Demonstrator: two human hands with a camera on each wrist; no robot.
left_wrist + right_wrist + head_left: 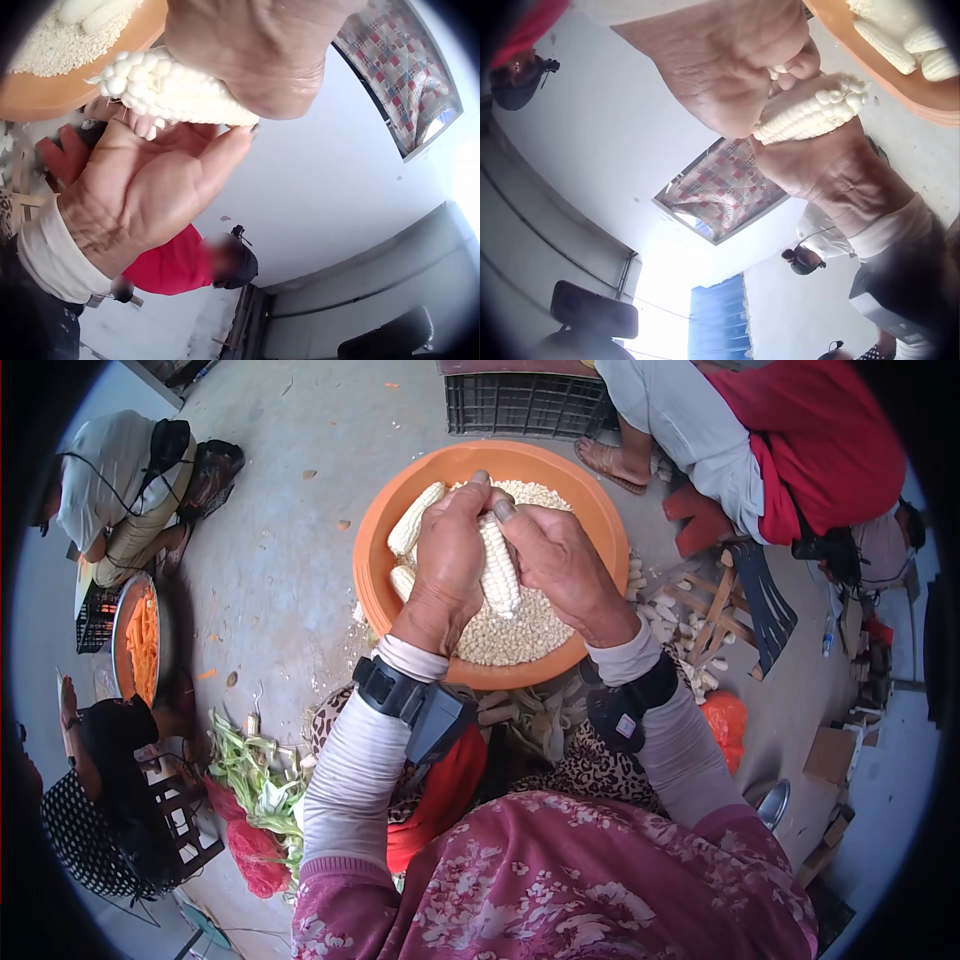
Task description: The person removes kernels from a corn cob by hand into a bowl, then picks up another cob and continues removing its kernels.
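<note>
Over the orange basin, both hands grip one white corn cob. My left hand wraps it from the left, and the thumbs meet near its upper end. My right hand holds it from the right, with its thumb against the kernel rows. Seen from the left wrist, part of the cob shows gaps among its kernels, and a few kernels sit by the right hand's fingers. Loose kernels fill much of the basin. Two more cobs, one upper and one lower, lie along its left side.
Stripped cobs litter the floor right of the basin, beside a wooden frame. Green husks and a red mesh bag lie at the left. People sit around; a pan of orange shreds stands far left. A black crate is behind.
</note>
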